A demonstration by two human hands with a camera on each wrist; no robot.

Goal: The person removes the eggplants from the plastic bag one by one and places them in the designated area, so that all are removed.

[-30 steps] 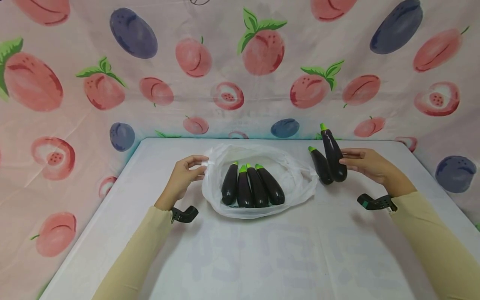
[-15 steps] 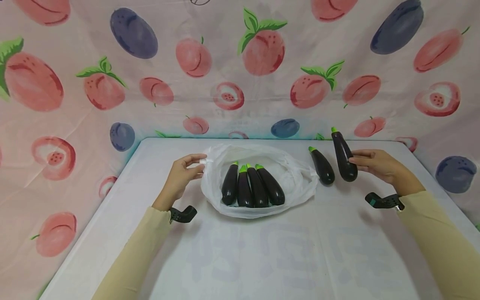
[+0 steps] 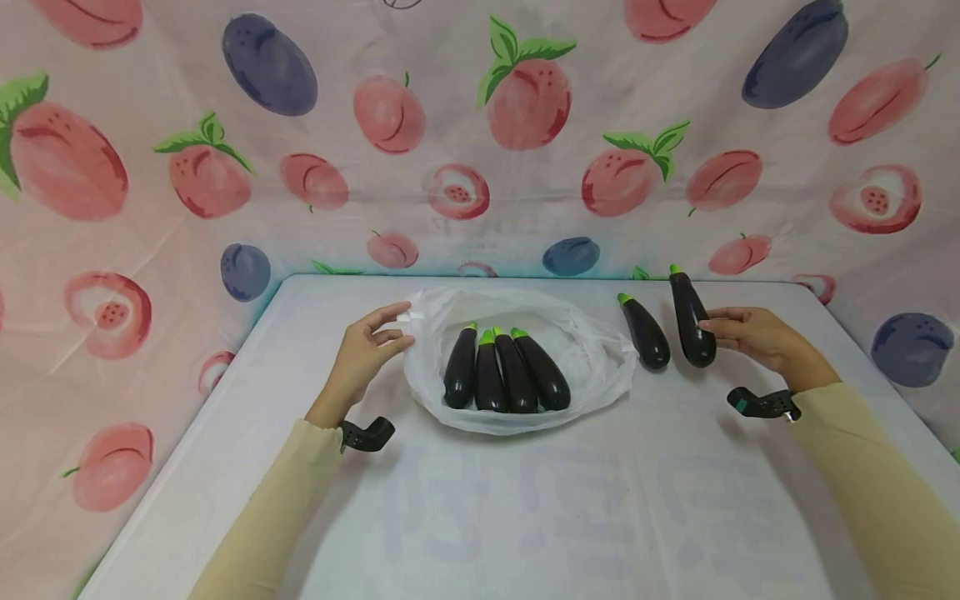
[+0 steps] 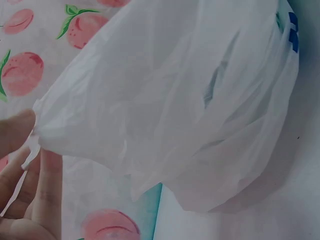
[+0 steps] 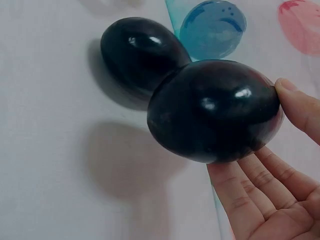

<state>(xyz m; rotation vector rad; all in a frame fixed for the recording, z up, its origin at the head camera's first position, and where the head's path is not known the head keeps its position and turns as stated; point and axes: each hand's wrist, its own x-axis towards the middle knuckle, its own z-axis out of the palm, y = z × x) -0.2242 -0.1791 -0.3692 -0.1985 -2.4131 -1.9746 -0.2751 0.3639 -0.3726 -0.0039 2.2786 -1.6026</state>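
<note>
My left hand [image 3: 362, 357] pinches the left edge of a white plastic bag [image 3: 517, 425]; in the left wrist view the thumb [image 4: 17, 131] presses the gathered plastic [image 4: 125, 100] against the fingers. Several dark eggplants [image 3: 489, 375] with green stem ends lie side by side inside the wide bag mouth. At the right, my right hand [image 3: 761, 340] grips another eggplant [image 3: 692, 321] between thumb and fingers, its stem end pointing away. In the right wrist view this eggplant [image 5: 215, 112] hangs above its shadow. A further eggplant [image 3: 645, 333] lies between it and the bag.
Everything sits on a white-covered table [image 3: 510, 517]. Behind and at the sides hangs a pink cloth [image 3: 457, 125] printed with fruit, meeting the table's back edge. A black wrist device [image 3: 367, 435] is worn on the left arm and another wrist device [image 3: 761, 404] on the right.
My right hand has moved the held eggplant rightward, away from the eggplant beside it, and then a little lower. The left hand stays at the bag's edge, its fingers shifting slightly.
</note>
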